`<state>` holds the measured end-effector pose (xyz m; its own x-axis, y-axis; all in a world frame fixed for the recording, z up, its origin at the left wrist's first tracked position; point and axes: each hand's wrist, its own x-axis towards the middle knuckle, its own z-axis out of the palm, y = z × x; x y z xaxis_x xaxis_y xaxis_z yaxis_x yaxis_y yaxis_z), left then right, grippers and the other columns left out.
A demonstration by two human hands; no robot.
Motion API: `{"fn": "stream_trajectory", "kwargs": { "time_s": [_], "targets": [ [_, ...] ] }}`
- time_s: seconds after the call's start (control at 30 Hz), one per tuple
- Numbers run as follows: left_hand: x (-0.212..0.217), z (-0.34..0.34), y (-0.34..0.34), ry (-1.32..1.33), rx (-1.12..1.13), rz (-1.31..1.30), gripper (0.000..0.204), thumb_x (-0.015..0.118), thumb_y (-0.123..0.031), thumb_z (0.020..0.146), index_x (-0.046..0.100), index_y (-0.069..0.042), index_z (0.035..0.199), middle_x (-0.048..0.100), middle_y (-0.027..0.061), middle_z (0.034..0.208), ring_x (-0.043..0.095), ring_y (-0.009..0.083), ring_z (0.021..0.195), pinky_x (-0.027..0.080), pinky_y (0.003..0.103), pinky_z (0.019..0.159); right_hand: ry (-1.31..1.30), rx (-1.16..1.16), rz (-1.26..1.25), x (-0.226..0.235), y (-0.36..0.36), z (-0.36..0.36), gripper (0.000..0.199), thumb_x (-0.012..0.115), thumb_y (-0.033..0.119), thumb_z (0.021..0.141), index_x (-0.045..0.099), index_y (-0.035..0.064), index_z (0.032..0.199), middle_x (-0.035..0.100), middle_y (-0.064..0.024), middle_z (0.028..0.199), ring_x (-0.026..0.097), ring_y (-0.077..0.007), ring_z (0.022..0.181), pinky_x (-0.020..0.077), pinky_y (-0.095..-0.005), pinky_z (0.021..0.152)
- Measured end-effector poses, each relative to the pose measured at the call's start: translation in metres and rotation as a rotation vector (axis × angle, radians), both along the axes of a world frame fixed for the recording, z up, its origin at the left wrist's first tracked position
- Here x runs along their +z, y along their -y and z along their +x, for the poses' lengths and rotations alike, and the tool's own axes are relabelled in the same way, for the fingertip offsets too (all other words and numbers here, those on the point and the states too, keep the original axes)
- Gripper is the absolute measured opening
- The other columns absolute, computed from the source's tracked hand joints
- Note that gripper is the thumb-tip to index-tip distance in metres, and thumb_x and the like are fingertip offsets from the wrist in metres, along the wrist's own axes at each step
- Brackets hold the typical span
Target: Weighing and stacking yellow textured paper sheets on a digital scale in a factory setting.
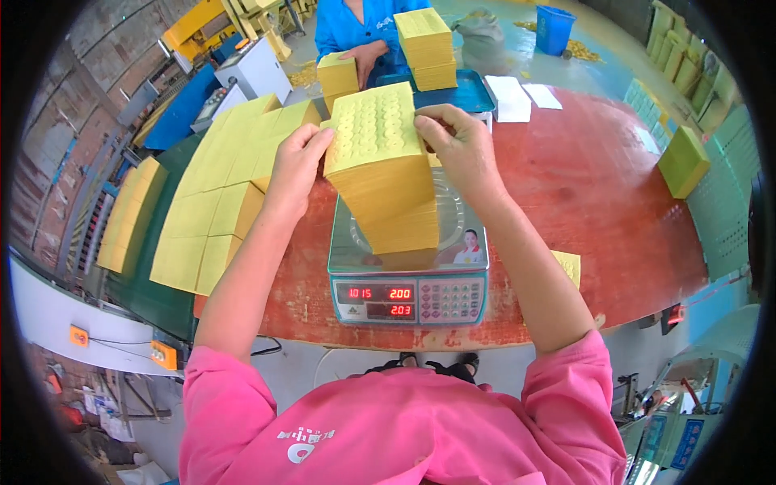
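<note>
A tall stack of yellow embossed paper [380, 178] stands on the steel pan of a digital weighing scale [453, 295], its top sheet showing rows of round stamped marks. My left hand [297, 166] grips the stack's upper left edge, fingers bent and thumb against the side. At the upper right edge, my right hand [462, 145] is closed with thumb and forefinger on the paper. How many sheets each hand grips cannot be made out. Red digits glow on the scale's display, beside a keypad.
Several yellow paper stacks [202, 210] fill the left side. On the red table [550, 202] are white paper [508, 99], a yellow sheet [568, 267] by my right forearm and a yellow block [684, 162]. Across from me, a person in blue [364, 36] touches another stack [338, 74].
</note>
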<state>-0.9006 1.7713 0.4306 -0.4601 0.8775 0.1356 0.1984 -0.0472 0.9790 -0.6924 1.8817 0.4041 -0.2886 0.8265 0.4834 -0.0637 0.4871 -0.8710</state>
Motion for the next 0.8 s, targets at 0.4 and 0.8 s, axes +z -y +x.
{"fn": "stream_trajectory", "kwargs": {
  "time_s": [0.4,0.8],
  "targets": [
    [0.027,0.029,0.014,-0.036,0.250,-0.169,0.064,0.042,-0.053,0.100,0.044,-0.002,0.139,0.052,0.0125,0.135,0.049,0.0201,0.123,0.038,0.034,0.099,-0.289,0.307,-0.515,-0.071,0.063,0.125,0.021,0.057,0.011,0.093,0.067,-0.0036,0.103,0.064,-0.0039,0.083,0.058,-0.0096,0.071,0.0486,-0.0249,0.066],
    [0.036,0.053,0.011,-0.223,0.289,-0.296,0.076,0.039,-0.056,0.100,0.027,-0.001,0.151,0.034,0.0146,0.154,0.033,0.0273,0.141,0.023,0.039,0.116,-0.220,0.473,-0.669,-0.106,0.082,0.169,0.015,0.057,0.007,0.093,0.068,-0.0004,0.101,0.064,-0.0040,0.083,0.060,-0.0096,0.070,0.0493,-0.0250,0.063]
  ]
}}
